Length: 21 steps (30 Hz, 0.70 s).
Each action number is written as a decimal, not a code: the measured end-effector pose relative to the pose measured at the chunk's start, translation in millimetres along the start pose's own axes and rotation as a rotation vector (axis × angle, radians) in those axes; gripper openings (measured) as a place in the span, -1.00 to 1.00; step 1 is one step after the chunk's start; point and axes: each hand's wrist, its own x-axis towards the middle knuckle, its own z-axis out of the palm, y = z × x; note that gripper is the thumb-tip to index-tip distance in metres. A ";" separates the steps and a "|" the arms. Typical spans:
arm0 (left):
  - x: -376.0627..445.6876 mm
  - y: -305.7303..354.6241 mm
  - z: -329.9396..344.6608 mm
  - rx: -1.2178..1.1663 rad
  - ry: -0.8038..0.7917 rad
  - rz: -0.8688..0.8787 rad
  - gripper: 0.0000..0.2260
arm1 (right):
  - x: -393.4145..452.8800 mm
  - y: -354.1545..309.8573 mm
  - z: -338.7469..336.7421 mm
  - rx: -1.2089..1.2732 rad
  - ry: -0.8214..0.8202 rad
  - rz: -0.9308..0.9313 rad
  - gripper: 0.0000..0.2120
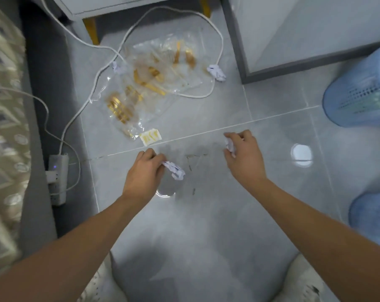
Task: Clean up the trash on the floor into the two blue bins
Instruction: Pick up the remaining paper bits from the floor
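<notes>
My left hand (144,171) pinches a crumpled white paper ball (174,170) just above the grey tiled floor. My right hand (243,155) is closed on another crumpled paper ball (230,146), mostly hidden in its fingers. Farther away lie a clear plastic bag with gold strips (149,88), a small yellow-white wrapper (150,137), a paper ball (216,71) to the bag's right and a smaller paper ball (117,66) at its left. One blue bin (359,90) stands at the right; a second blue bin (372,216) shows at the right edge, nearer me.
A white cable (215,31) loops around the plastic bag and runs to a power strip (57,177) on the left, beside a patterned bed edge (3,127). A white cabinet (293,29) with a dark base stands at the back right. My knees show at the bottom.
</notes>
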 end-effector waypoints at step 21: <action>-45.3 576.4 107.2 0.005 -0.289 0.582 -0.90 | -273.9 260.9 -352.6 0.119 0.313 0.693 -0.52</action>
